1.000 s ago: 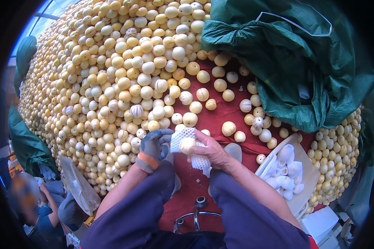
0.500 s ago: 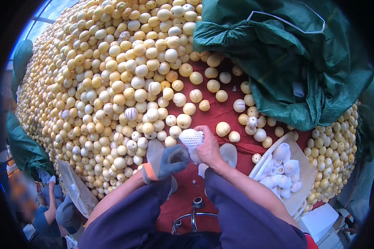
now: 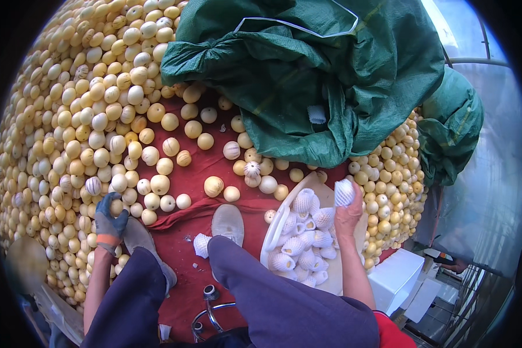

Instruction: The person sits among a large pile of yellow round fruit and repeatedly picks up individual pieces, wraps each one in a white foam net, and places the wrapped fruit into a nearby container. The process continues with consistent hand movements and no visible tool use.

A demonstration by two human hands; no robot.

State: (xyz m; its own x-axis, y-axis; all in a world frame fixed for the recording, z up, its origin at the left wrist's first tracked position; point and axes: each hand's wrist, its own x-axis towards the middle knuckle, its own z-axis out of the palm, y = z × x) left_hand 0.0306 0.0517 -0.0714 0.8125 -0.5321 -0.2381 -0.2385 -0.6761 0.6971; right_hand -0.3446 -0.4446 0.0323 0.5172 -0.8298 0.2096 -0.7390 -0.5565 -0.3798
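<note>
In a grey work glove with an orange cuff, my left hand (image 3: pixel 111 220) reaches to the near edge of the fruit heap, its fingers and thumb closed round a pale yellow pepino melon (image 3: pixel 116 207). My bare right hand (image 3: pixel 348 216) is at the right, above the far right rim of a pale basket (image 3: pixel 268 243). It grips a pepino melon in a white foam net (image 3: pixel 344 192); the net hides most of the fruit. Several net-wrapped melons (image 3: pixel 301 243) lie piled in the basket.
A huge heap of pepino melons (image 3: pixel 58 145) fills the left. Loose ones lie on red cloth (image 3: pixel 185 261). A green tarp (image 3: pixel 307 75) covers the back, with more melons (image 3: pixel 388 185) at right. An empty-looking foam net (image 3: pixel 202 245) lies between my shoes. A white box (image 3: pixel 395 278) stands right.
My view has turned right. My hands have parted: the right carried the netted melon over to the basket, and the left moved out to the heap and closed on a melon.
</note>
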